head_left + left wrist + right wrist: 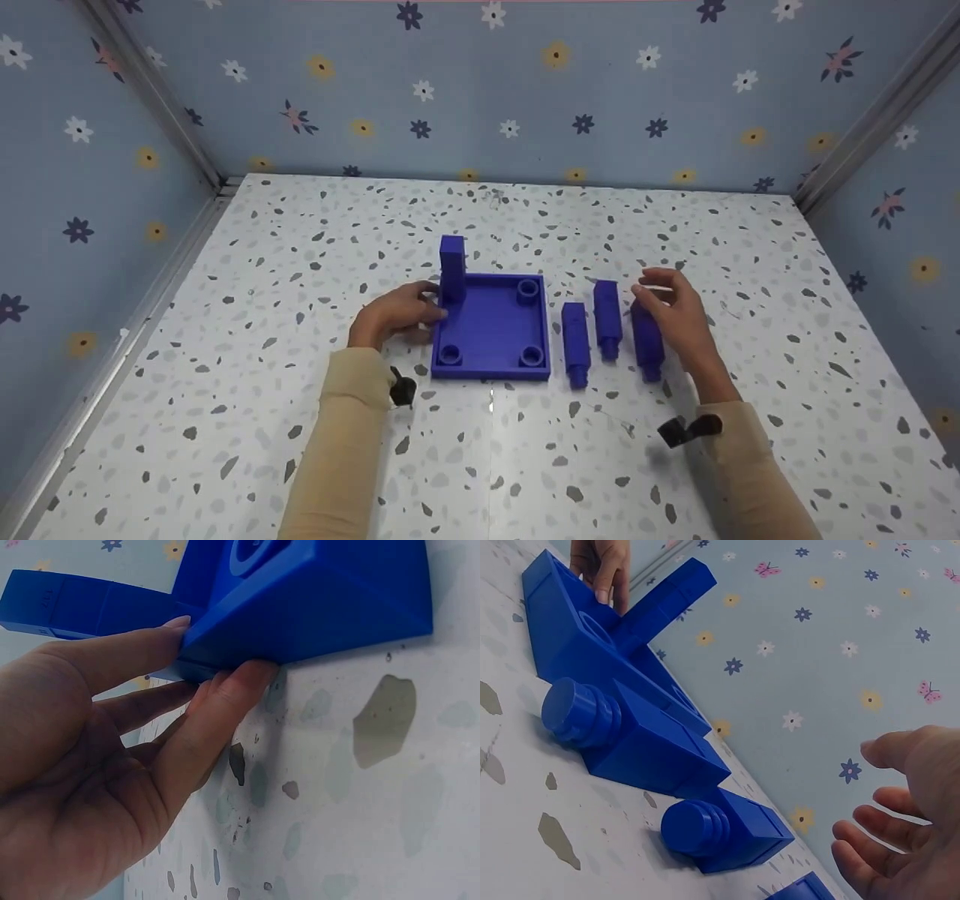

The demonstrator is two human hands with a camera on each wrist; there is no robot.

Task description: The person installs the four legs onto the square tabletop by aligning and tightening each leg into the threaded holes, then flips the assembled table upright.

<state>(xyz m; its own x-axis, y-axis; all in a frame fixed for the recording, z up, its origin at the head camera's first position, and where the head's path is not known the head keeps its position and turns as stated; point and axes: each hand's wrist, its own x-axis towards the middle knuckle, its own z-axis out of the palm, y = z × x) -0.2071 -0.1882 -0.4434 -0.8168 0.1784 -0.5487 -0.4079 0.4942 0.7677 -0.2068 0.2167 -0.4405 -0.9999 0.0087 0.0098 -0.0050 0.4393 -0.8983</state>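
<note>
A blue square tray-like base (491,322) lies on the table with round sockets in its corners. One square leg (452,266) stands upright in its far left corner. My left hand (397,309) grips the base's left edge, thumb at the rim and fingers against the outer side in the left wrist view. Right of the base lie three loose legs with ridged round ends: the nearest leg (576,341), the middle leg (607,315) and the rightmost leg (647,345). Over the rightmost leg hovers my right hand (679,319), fingers loosely bent and apart from it in the right wrist view.
The speckled white table (300,247) is bounded by a flowered back wall (510,90) and side walls. Black wrist cameras sit on both sleeves, the right camera (675,432) just above the table near the legs.
</note>
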